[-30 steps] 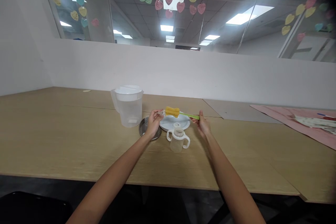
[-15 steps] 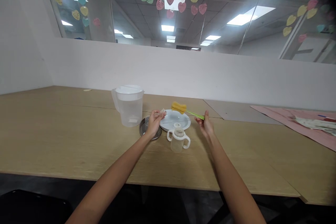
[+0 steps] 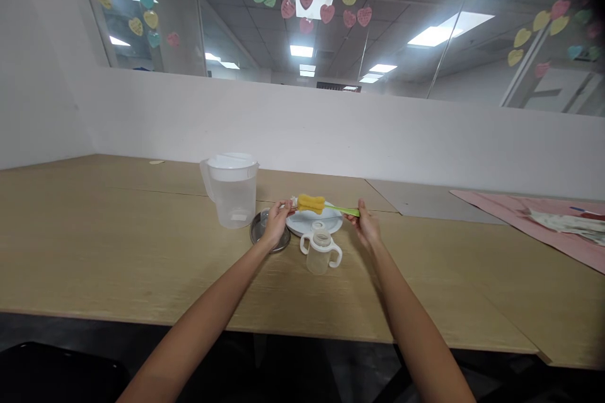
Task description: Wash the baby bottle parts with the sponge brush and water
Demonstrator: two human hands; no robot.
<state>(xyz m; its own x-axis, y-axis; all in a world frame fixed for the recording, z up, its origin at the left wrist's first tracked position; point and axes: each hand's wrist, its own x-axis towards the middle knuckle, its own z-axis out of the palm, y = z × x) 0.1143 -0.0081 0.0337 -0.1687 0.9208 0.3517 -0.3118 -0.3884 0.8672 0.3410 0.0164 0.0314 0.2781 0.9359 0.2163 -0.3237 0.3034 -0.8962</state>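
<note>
My right hand [image 3: 367,223] is closed on the green handle of a bottle brush [image 3: 311,203] with a yellow sponge head. The brush lies level, its sponge end pointing left. In my left hand [image 3: 278,221], the fingers pinch a small whitish, translucent piece [image 3: 294,201] whose kind I cannot make out. The sponge tip meets or nearly meets it. Beneath the brush is a white basin [image 3: 334,221]. In front stands an uncapped clear baby bottle [image 3: 317,262] with two white handles, and a white ring [image 3: 317,225] shows just behind its mouth.
A lidded clear plastic pitcher [image 3: 234,196] stands at the left. Below my left hand, a dark round tray [image 3: 256,234] holds a small clear cup-like piece [image 3: 265,216]. At the far right lies a pink cloth [image 3: 496,206] with other items on it.
My right hand has moved left and slightly down with the brush, bringing its sponge head up to the small piece in my left hand. The left hand has barely moved.
</note>
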